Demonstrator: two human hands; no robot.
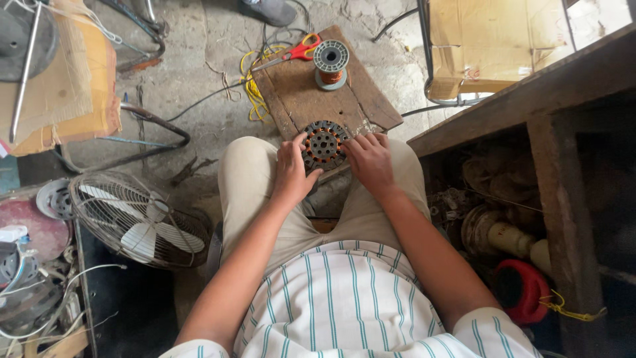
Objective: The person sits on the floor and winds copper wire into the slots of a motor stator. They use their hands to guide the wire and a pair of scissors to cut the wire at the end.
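Thing in hand: a round, dark steel motor stator with copper windings in its slots (324, 144), lying flat at the near edge of a worn brown wooden board (298, 99) in front of the knees.
Left hand (293, 167): clasps the stator's left rim, thumb curled under its near edge.
Right hand (371, 161): fingers bent, tips pressed on the right rim; not closed around it.
Key relation: the stator sits directly between both hands, equally near each, its round face up.
Also on the board: a grey spool of copper wire (330, 64) and red-handled scissors (291, 55), well beyond the stator.
Left, on floor: a white wire-caged fan (139, 222).
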